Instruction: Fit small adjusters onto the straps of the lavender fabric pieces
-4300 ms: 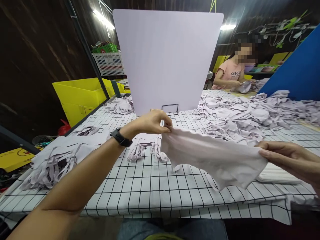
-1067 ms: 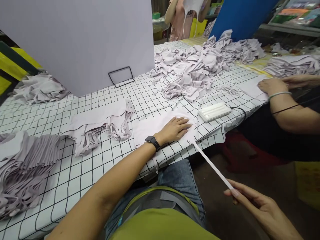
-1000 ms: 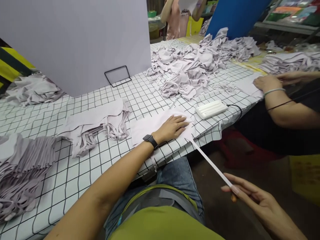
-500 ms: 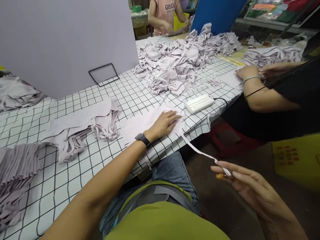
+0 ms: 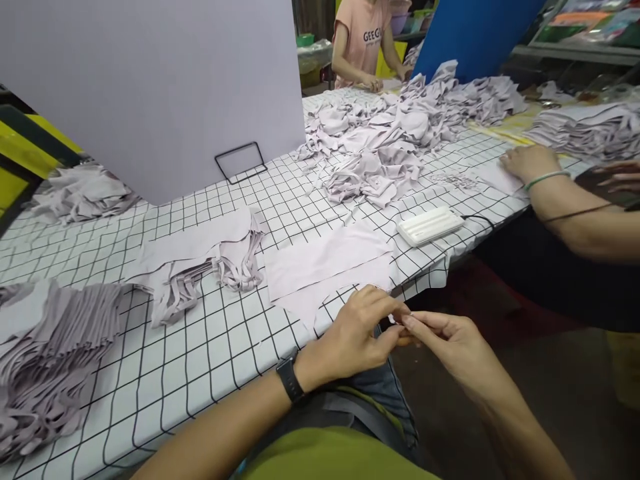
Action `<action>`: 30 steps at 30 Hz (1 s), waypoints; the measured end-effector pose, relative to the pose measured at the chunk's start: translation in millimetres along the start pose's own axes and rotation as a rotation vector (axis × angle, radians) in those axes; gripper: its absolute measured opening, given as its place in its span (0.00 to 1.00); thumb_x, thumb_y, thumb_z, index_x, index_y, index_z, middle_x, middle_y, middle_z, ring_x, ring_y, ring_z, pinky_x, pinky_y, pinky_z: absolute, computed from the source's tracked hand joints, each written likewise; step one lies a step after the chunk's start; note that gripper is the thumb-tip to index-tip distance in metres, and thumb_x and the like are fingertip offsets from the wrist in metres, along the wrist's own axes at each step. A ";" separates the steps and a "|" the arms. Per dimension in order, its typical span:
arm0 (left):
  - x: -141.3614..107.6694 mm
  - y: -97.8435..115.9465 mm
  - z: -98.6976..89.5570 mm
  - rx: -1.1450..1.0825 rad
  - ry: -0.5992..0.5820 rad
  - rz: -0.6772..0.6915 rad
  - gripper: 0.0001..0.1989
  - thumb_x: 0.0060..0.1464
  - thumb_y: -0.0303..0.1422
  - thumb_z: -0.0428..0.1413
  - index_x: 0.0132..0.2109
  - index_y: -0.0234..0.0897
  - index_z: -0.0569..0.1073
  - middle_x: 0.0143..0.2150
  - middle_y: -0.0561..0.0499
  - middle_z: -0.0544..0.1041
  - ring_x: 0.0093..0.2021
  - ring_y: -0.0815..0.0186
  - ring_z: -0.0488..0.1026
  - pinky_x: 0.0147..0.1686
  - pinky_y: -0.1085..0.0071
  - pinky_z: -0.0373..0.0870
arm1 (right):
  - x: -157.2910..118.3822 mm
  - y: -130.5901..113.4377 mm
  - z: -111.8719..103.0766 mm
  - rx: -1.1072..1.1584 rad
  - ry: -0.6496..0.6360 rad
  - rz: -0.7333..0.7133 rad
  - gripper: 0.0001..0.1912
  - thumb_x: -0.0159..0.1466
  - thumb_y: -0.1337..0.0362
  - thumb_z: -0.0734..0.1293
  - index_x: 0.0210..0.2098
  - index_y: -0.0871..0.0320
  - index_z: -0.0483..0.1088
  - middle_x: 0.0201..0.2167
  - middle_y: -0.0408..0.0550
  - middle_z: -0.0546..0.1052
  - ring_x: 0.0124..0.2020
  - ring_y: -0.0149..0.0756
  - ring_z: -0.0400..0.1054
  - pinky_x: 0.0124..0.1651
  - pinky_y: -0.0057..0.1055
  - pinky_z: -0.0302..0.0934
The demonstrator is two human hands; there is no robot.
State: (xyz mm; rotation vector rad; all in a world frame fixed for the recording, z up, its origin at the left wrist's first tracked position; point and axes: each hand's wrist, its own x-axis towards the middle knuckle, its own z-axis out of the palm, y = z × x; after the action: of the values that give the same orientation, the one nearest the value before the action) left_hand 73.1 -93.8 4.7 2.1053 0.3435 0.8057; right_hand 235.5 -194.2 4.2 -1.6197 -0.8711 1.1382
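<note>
My left hand (image 5: 363,330), with a dark watch at its wrist, is closed in a pinch at the table's front edge. Its fingertips meet those of my right hand (image 5: 453,347), also pinched. Between them shows a bit of pale fabric strap (image 5: 393,320); most of it is hidden by the fingers. A small orange object (image 5: 409,340), too covered to name, sits under my right fingers. Just beyond my hands, a pale pink cut fabric piece (image 5: 330,260) lies on the checked tablecloth, a fold line along it and its near corner at the edge.
Stacks of pale fabric pieces (image 5: 195,250) and gathered ones (image 5: 65,353) lie left. Ahead are a heap of fabric (image 5: 380,133), a white power bank (image 5: 430,227) with a cable, and a grey panel (image 5: 175,93) with a wire stand. Co-workers' hands (image 5: 533,163) work at right and far side.
My left hand has lifted off the fabric piece and come to the table edge. My right hand has moved up and left to meet it. The view has shifted slightly left.
</note>
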 end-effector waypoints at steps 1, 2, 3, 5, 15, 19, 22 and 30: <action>-0.5 -2.6 0.6 0.015 0.012 -0.003 0.05 0.61 0.25 0.56 0.42 0.34 0.76 0.38 0.47 0.78 0.41 0.62 0.73 0.43 0.66 0.71 | 1.1 -1.2 1.4 -0.039 -0.022 -0.023 0.23 0.58 0.43 0.74 0.34 0.59 0.84 0.30 0.52 0.84 0.32 0.46 0.80 0.38 0.36 0.75; -0.6 -5.1 0.8 0.030 0.025 -0.008 0.05 0.61 0.25 0.55 0.41 0.34 0.77 0.37 0.47 0.78 0.40 0.63 0.73 0.42 0.67 0.71 | 2.1 -2.1 2.5 -0.088 -0.043 -0.051 0.22 0.60 0.44 0.73 0.34 0.59 0.83 0.28 0.51 0.83 0.31 0.44 0.79 0.36 0.34 0.74; -0.3 -7.2 0.4 0.042 0.038 -0.018 0.05 0.61 0.25 0.55 0.40 0.34 0.77 0.36 0.47 0.78 0.40 0.63 0.73 0.41 0.67 0.71 | 2.9 -2.6 3.2 -0.146 -0.065 -0.079 0.22 0.62 0.45 0.71 0.32 0.58 0.82 0.27 0.50 0.82 0.30 0.42 0.78 0.35 0.32 0.72; 1.1 -10.4 -1.9 0.051 0.043 -0.047 0.05 0.60 0.24 0.56 0.39 0.34 0.77 0.35 0.48 0.79 0.39 0.63 0.73 0.41 0.68 0.71 | 4.3 -3.2 4.0 -0.269 -0.100 -0.119 0.22 0.66 0.47 0.67 0.30 0.57 0.80 0.26 0.48 0.81 0.29 0.40 0.76 0.32 0.30 0.69; 12.3 -6.5 -25.5 -0.051 -0.115 -0.421 0.05 0.56 0.22 0.55 0.36 0.35 0.74 0.35 0.51 0.78 0.36 0.67 0.71 0.36 0.72 0.67 | 17.6 -6.2 12.6 -0.403 -0.085 -0.234 0.18 0.66 0.50 0.67 0.33 0.55 0.83 0.35 0.52 0.79 0.32 0.38 0.74 0.22 0.25 0.62; 18.4 -7.3 -30.1 -0.148 -0.104 -0.630 0.05 0.56 0.24 0.56 0.33 0.35 0.74 0.29 0.54 0.76 0.30 0.69 0.69 0.29 0.73 0.62 | 26.4 -6.4 19.5 -0.152 -0.088 -0.034 0.21 0.60 0.46 0.72 0.33 0.58 0.81 0.22 0.49 0.78 0.22 0.36 0.72 0.25 0.29 0.70; 21.2 -15.0 -34.9 -0.155 -0.113 -0.600 0.04 0.56 0.24 0.58 0.33 0.35 0.75 0.30 0.54 0.76 0.31 0.69 0.70 0.31 0.73 0.64 | 31.5 -8.7 23.0 -0.070 -0.040 0.036 0.22 0.55 0.45 0.75 0.31 0.59 0.80 0.21 0.48 0.78 0.20 0.35 0.71 0.22 0.28 0.68; 39.5 -57.5 -38.7 0.612 -0.207 -0.310 0.06 0.64 0.27 0.54 0.44 0.32 0.75 0.48 0.43 0.76 0.49 0.55 0.70 0.46 0.58 0.71 | 56.3 -17.7 26.0 0.043 0.205 0.120 0.22 0.47 0.47 0.79 0.29 0.60 0.81 0.22 0.48 0.77 0.19 0.30 0.63 0.20 0.25 0.60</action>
State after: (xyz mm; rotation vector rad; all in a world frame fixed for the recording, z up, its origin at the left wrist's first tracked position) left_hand 80.0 -15.1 -6.7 2.5751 0.8642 0.3114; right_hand 228.0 -130.1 2.0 -1.7369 -0.6203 1.0431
